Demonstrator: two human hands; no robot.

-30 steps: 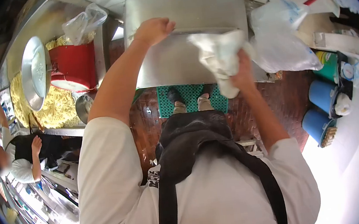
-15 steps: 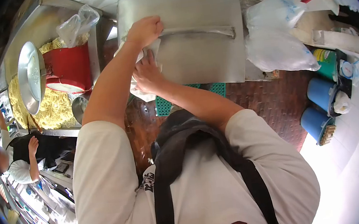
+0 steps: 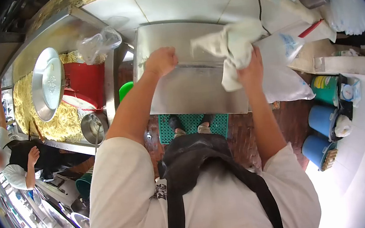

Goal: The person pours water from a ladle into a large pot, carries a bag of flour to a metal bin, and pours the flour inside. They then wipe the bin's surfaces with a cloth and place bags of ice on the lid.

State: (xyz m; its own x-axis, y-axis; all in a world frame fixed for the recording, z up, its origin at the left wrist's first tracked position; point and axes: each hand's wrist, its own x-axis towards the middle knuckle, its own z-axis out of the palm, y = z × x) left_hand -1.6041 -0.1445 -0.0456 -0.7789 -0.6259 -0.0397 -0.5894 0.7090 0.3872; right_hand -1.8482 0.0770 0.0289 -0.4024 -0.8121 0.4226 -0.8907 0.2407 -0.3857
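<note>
A metal box with a wide steel lid (image 3: 188,88) stands in front of me, a handle bar running across it. My left hand (image 3: 162,62) is closed at the lid's left part, by the left end of the bar; what its fingers grip is hard to make out. In my right hand (image 3: 252,71) is a pale cloth (image 3: 239,46), blurred by motion, its loose end spread leftward over the lid's right side. Just right of the lid lies a filled clear plastic bag (image 3: 279,76).
To the left, yellow noodles (image 3: 26,104), a metal scale pan (image 3: 47,84) and a red scale (image 3: 87,86) fill a steel tray. A co-worker (image 3: 23,161) stands at far left. Blue buckets (image 3: 320,118) sit at right, and a green mat (image 3: 193,130) lies underfoot.
My right hand has swung from the lid's left edge to its right side, carrying the cloth. My left hand stays near the bar's left end. The view has shifted, showing more wall behind.
</note>
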